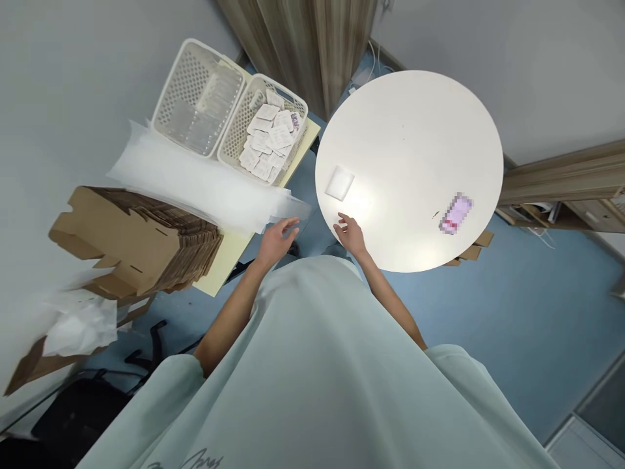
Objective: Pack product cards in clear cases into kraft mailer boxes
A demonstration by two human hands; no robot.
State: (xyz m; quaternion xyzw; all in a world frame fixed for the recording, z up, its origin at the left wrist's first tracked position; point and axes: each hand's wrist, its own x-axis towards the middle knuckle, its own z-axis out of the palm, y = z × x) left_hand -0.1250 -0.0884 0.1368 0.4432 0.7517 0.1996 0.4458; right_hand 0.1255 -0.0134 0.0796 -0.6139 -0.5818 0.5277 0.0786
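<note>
Looking down past a pale mint-green cloth top [312,365] at a bare left hand [278,242] and a bare right hand [350,236], both loosely curled, with thumb and fingers apart.
At left, close beside the left hand, long translucent white sheets [209,185] in a layered pile (touching or not, cannot tell). At right, just beyond the right hand, a flat white rectangular packet [340,183] near the left edge of a round white table [415,143]; farther right on it, a blurred purple oblong object [456,213]. At far left, on a pale yellow tabletop [217,275], a white perforated plastic basket [188,68] of clear plastic cases [195,127], beside a matching basket [236,133] of small white printed packs [266,143]. Nearer, flattened brown cardboard boxes [141,241].
</note>
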